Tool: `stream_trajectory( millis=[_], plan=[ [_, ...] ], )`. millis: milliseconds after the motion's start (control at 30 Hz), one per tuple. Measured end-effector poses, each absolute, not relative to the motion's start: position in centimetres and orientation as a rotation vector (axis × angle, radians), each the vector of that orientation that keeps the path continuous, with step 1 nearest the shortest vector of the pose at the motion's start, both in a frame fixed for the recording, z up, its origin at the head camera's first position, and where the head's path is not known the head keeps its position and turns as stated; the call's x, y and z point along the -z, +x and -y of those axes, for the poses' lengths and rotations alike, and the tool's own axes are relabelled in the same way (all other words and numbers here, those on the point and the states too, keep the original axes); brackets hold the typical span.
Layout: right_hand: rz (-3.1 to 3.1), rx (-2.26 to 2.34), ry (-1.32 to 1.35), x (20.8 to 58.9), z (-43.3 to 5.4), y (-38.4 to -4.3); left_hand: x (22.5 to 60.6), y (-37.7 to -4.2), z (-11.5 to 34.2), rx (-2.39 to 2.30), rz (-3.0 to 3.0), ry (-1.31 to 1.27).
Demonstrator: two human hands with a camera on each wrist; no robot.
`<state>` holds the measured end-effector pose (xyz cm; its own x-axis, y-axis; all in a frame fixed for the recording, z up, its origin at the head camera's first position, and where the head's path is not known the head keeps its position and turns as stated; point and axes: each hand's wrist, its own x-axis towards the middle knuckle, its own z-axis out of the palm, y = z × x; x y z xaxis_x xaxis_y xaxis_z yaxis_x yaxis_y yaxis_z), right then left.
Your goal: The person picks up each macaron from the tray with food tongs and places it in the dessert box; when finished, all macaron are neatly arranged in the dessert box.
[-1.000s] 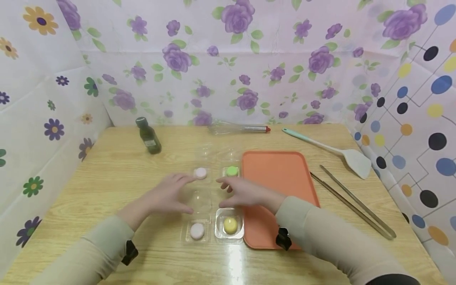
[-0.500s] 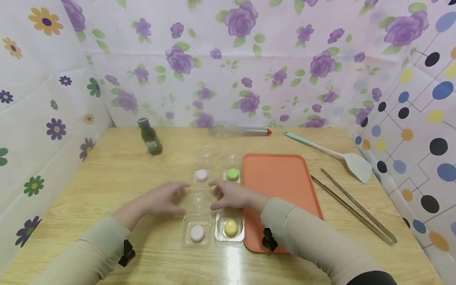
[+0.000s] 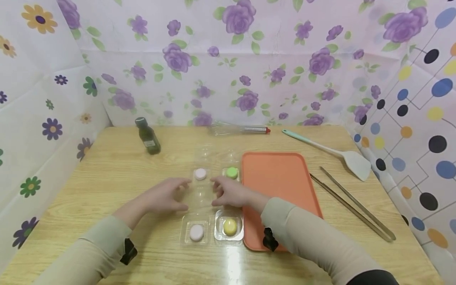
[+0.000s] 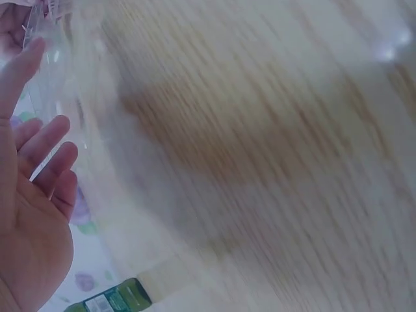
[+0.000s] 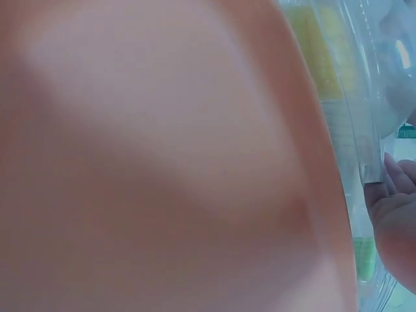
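Several small clear plastic boxes stand in two columns, each with a macaron. The front pair hold a pale pink macaron and a yellow macaron; behind are another pink macaron and a green macaron. My left hand hovers left of a raised-looking clear lid, fingers and thumb apart. On the lid's other side is my right hand, thumb and fingers loosely bent, gripping nothing visible. Whether either hand touches the plastic, I cannot tell.
An orange tray lies beside the boxes, under my right forearm. Tongs and a spatula lie farther right. A whisk and a dark green bottle are at the back. Patterned cloth walls the table.
Both hands shifted slightly left between one second and half a second ago, the right hand more. Since then they have barely moved. The boxes stay in place.
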<state>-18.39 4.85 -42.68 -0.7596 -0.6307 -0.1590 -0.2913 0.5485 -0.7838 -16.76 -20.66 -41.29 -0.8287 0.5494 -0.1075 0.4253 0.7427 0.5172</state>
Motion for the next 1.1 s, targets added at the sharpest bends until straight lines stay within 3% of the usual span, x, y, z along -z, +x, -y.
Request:
stream_trajectory(
  millis=[267, 867, 1100],
  plan=[
    [-2.306, 1.237, -0.703, 42.4, -5.3, -18.1, 40.8, -16.5, 20.2, -0.804, -2.703, 0.73],
    [-2.01, 1.526, -0.614, 41.3, -6.3, -17.8, 40.5, -16.2, 18.6, -0.812, -2.976, 0.998],
    [-1.577, 1.683, -0.461, 40.9, -6.0, -17.5, 39.9, -15.5, 18.1, -0.779, -3.043, 1.015]
  ],
)
